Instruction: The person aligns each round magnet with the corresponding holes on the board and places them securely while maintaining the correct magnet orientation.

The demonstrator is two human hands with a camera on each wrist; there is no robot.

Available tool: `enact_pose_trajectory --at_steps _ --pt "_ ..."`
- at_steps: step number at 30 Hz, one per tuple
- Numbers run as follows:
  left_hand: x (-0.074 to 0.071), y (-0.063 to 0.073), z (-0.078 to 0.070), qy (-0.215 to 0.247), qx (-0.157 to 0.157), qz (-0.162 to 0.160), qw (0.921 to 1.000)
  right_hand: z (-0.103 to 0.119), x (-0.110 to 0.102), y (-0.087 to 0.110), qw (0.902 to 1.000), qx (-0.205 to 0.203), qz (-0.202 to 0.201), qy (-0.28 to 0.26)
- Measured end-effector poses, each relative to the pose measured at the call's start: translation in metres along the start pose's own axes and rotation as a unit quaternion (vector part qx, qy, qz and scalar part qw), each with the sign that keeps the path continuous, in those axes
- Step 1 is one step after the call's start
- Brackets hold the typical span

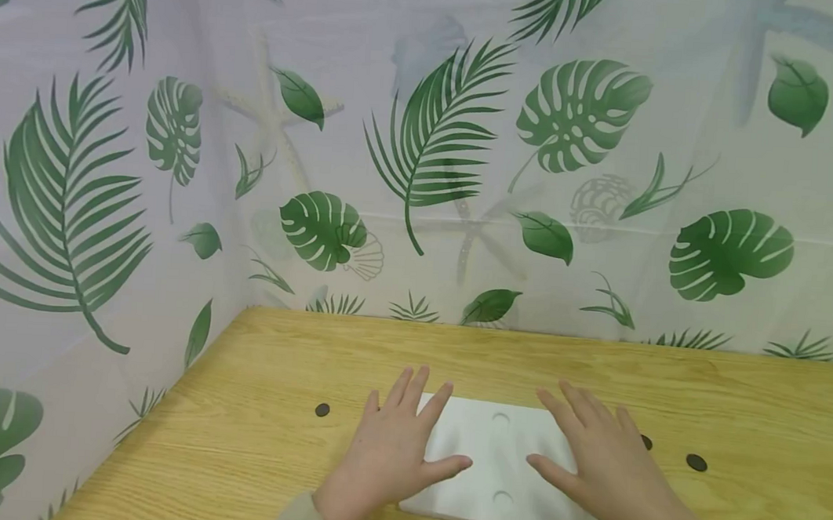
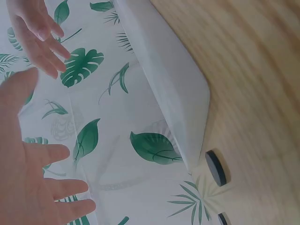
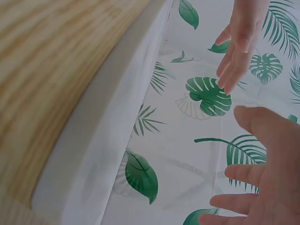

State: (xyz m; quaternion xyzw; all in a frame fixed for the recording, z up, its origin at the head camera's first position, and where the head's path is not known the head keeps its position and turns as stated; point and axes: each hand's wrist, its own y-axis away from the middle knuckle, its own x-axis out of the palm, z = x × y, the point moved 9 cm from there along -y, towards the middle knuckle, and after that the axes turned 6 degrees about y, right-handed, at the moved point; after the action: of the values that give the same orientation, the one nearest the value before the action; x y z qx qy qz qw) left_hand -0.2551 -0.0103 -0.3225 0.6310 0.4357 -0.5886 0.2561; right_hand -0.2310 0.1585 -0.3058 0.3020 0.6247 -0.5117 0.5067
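- Hands are held well apart above a white board [image 1: 479, 471]: the left hand [image 1: 398, 451] over its left side, the right hand [image 1: 605, 468] over its right. Fingers are spread, nothing is gripped, and no contact with the board is shown in the wrist views.
- White board is laid flat on a wooden table [image 1: 187, 460]; two round marks – seemingly shallow hollows – are shown between the hands.
- The step is judged to be a poised moment, with no piece being handled. If a disc were to be lifted, a fingertip pinch at its rim would be called for, the discs being thin and low.
- Dark discs are scattered on both sides: a left disc [image 1: 321, 410], a far-right disc [image 1: 696, 463], and a partly covered disc [image 1: 646, 442] beside the right hand.
- Much of the board is blocked by the hands; whether more marks are hidden cannot be told.
- Leaf-patterned cloth [image 1: 316, 19] is hung behind and to the left.
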Motion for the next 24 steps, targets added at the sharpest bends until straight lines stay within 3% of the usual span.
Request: enact_pose_trajectory --at_steps 5,13,24 --pt "-0.003 0.000 -0.002 -0.005 0.011 -0.024 0.9997 0.002 -0.006 -0.001 0.9992 -0.015 -0.036 -0.004" --pt "-0.010 0.000 -0.008 -0.013 0.035 -0.067 0.9971 0.001 -0.009 -0.002 0.9991 -0.007 -0.041 -0.004" --pt "-0.005 0.001 -0.014 -0.031 0.071 -0.020 0.9968 0.000 -0.010 -0.002 0.9992 -0.009 -0.039 -0.003"
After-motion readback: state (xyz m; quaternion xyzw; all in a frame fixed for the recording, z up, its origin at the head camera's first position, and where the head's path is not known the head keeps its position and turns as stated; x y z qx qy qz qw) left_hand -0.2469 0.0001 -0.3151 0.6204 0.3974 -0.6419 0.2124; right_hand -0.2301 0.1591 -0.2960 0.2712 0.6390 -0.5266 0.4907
